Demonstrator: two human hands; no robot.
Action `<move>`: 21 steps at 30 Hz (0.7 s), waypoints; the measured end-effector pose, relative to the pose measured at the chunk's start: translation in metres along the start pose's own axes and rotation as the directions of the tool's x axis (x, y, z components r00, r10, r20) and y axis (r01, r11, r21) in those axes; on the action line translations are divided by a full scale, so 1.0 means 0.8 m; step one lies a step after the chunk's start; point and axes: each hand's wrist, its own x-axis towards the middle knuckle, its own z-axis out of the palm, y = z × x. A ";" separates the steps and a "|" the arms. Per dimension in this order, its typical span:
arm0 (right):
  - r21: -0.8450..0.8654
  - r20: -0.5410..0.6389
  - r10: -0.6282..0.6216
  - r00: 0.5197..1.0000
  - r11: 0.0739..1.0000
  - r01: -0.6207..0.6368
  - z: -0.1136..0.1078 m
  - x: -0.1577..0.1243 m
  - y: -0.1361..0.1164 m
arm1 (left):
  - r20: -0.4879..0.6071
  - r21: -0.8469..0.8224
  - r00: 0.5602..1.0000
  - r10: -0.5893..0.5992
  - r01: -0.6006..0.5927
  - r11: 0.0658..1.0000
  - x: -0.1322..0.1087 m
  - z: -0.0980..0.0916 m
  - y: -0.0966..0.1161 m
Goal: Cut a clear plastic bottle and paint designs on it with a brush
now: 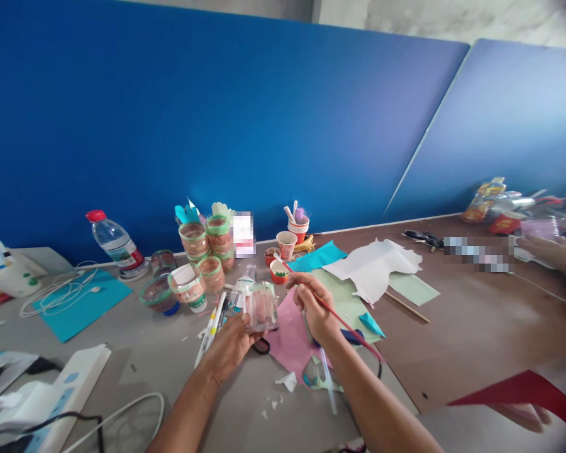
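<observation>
My left hand is closed around a clear cut plastic bottle piece with pinkish streaks on its wall, held above the grey table. In my right hand is a thin red-handled paintbrush, gripped between thumb and fingers. Its tip points up and left, close to a small paper cup with something green on it or in it. Pink paper lies beneath my hands. Left of the bottle piece stand several clear cups with green rims and brownish-pink painted sides, among them a stacked pair.
A water bottle and a cable on blue paper are at the left, with a power strip nearer. White torn paper lies right of centre. At right, a co-worker's hand is beside red paper; another hand reaches in behind.
</observation>
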 end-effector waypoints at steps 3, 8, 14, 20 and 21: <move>0.129 -0.009 0.001 1.000 0.992 0.000 -0.003 -0.001 -0.005 | -0.121 0.028 0.983 0.138 -0.136 0.990 0.004 -0.002 0.005; 0.092 0.031 0.033 0.999 0.995 -0.036 -0.007 -0.005 -0.002 | -0.264 0.073 0.926 0.269 -0.259 0.963 0.010 -0.006 0.011; -0.015 0.069 0.009 0.998 1.000 -0.008 -0.006 -0.009 0.003 | -0.243 0.120 0.923 0.298 -0.276 0.954 0.011 -0.008 0.011; -0.163 0.166 -0.069 0.984 0.982 0.096 -0.007 -0.011 -0.005 | -0.235 0.150 0.913 0.334 -0.305 0.940 0.013 -0.008 0.008; -0.183 0.187 -0.085 0.979 0.976 0.120 -0.006 -0.011 -0.007 | -0.238 0.147 0.913 0.332 -0.304 0.941 0.014 -0.007 0.008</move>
